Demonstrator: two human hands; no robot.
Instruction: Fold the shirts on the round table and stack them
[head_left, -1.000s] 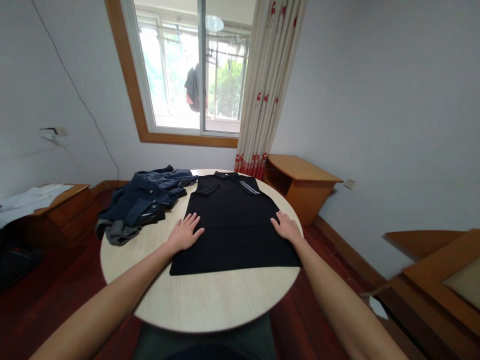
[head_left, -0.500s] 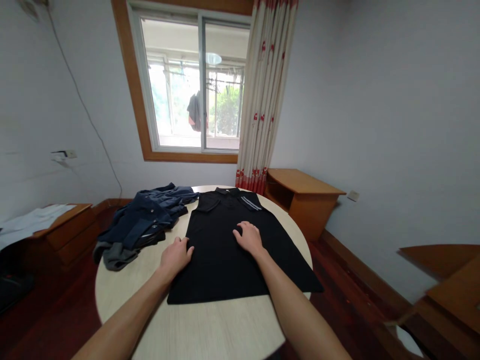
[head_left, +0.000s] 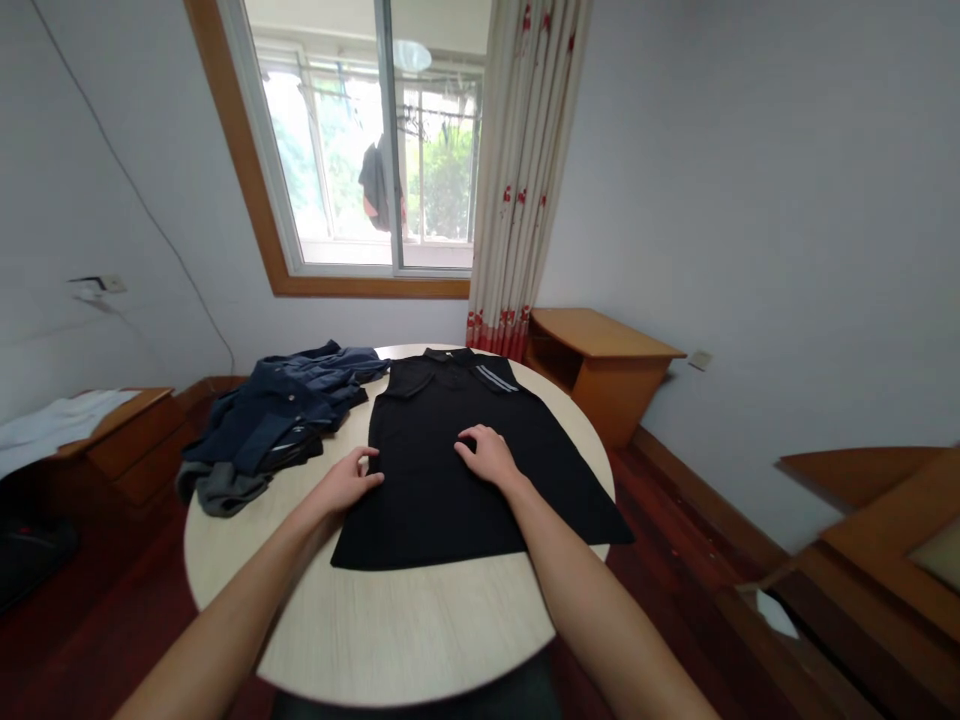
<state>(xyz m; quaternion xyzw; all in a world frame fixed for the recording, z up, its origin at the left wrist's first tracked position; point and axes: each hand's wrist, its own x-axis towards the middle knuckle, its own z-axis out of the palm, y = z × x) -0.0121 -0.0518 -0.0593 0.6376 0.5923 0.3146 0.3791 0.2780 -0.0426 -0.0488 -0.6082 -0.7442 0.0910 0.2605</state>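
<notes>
A black polo shirt (head_left: pixel 450 510) lies spread flat, its collar at the far side and its hem toward me. Grey stripes mark the cuff of its right-hand sleeve. At the shirt's left edge is my left hand (head_left: pixel 350 482), thumb and fingers apart, with the fingertips by the cloth. My right hand (head_left: pixel 487 455) is over the middle of the shirt, fingers loosely curved and apart, holding nothing. Whether its fingertips touch the fabric I cannot tell.
The shirt rests on a round pale wooden table (head_left: pixel 405 640). A heap of dark clothes (head_left: pixel 277 410) sits on the table's left side. Beyond stand a wooden desk (head_left: pixel 607 335) and a curtain (head_left: pixel 517 180); a low wooden cabinet (head_left: pixel 142 440) is at left.
The camera view has tilted down, showing more of the table's near edge. My right hand has shifted slightly left over the shirt. The shirt lies as before.
</notes>
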